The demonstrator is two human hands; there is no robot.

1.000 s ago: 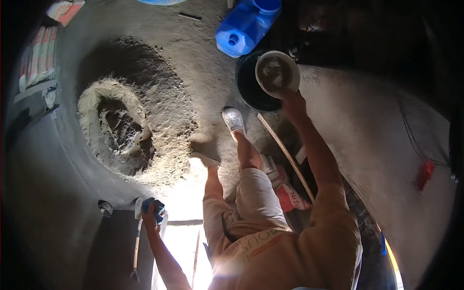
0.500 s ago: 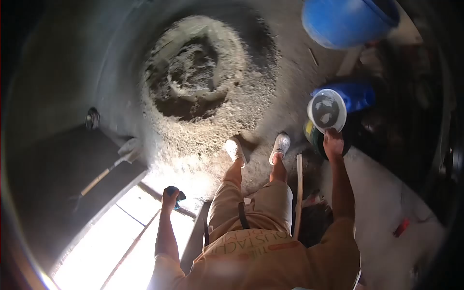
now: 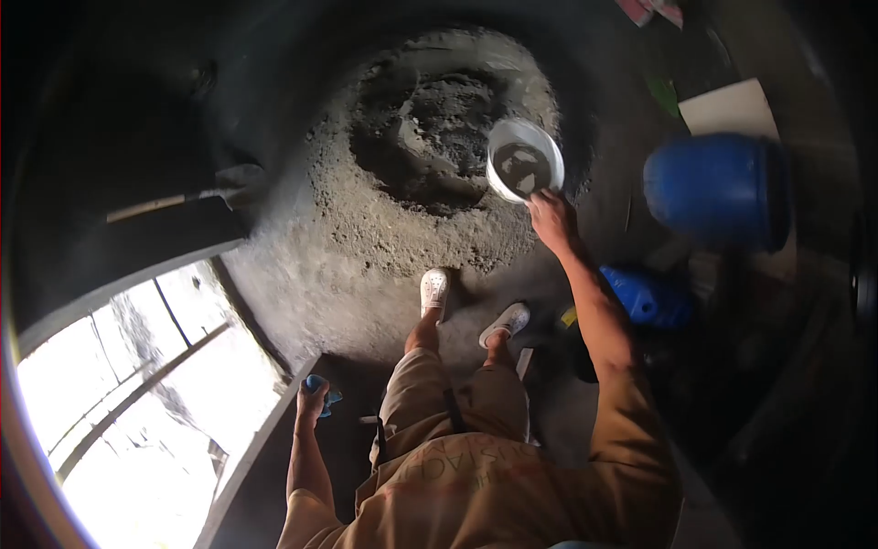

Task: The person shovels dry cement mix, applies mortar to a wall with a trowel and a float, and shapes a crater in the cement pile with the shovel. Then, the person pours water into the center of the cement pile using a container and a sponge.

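My right hand (image 3: 552, 220) grips the near rim of a white bucket (image 3: 495, 178) with dark grey contents and pale patches inside, perhaps reflections on liquid. The bucket hangs over the right side of a ring-shaped mound of grey, crumbly mortar-like mix (image 3: 366, 220), which has a dark hollow in its middle. Down at the lower left, my left hand (image 3: 311, 403) is closed around a crumpled blue thing (image 3: 331, 399) that looks like a cloth or glove. Its exact kind is hard to make out.
A shovel (image 3: 165, 203) with a wooden handle lies at the left. On the right are a blue barrel (image 3: 700, 192), a blue jerrycan-like container (image 3: 645, 297) and a pale board (image 3: 729, 110). Bright light enters through a barred opening (image 3: 146, 366) at lower left.
The bucket in my right hand has swung left, from beside the blue container to above the mound. My view and feet have shifted. The left hand still holds the blue thing.
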